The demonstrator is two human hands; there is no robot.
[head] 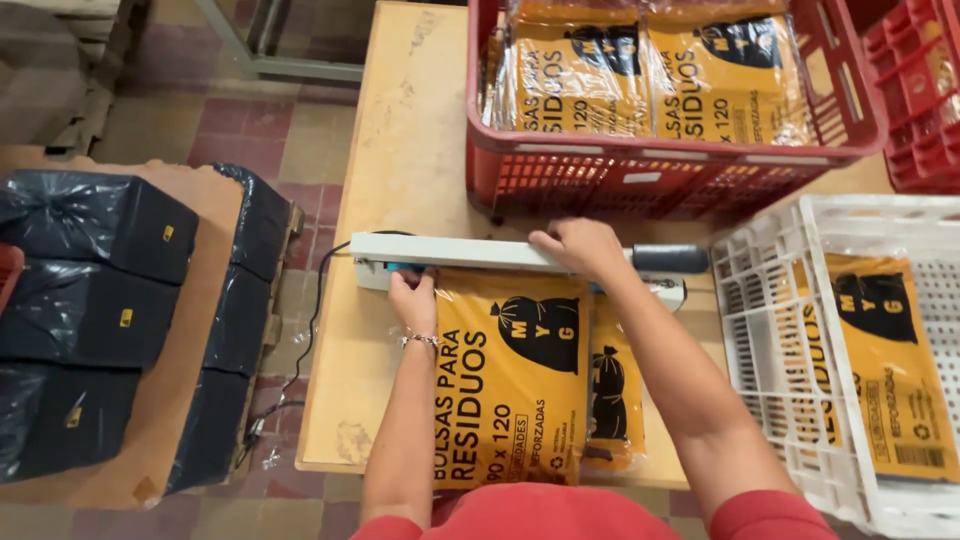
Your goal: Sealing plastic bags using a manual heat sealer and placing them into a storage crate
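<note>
1. Two crates flank my view: a red crate (660,170) at the far edge of the wooden surface (400,130), filled with yellow packs, and a white crate (770,330) off to the right with one yellow pack (880,370) lying flat inside.
2. Left of the surface I see a pallet (200,330) stacked with black wrapped bundles (90,290), set on the tiled floor.
3. On the surface, right below me, lies the yellow bag pack (510,390), flat, printed in black, its far end tucked under the sealer; a second, narrower yellow pack (612,400) lies just beside it on the right, partly covered by my right forearm.
4. The white bar sealer (450,252) runs crosswise between the red crate and the bag pack, its arm down, its dark handle (670,259) pointing right, a black cord (310,330) trailing off the left edge.
5. My right hand (580,248) rests palm-down on the sealer's arm, fingers curled over the top, grip pressed onto the bar.
6. My left hand (413,300) lies on the bag pack's far left corner, just below the sealer; I cannot tell whether its fingers pinch the plastic or only press it flat.
</note>
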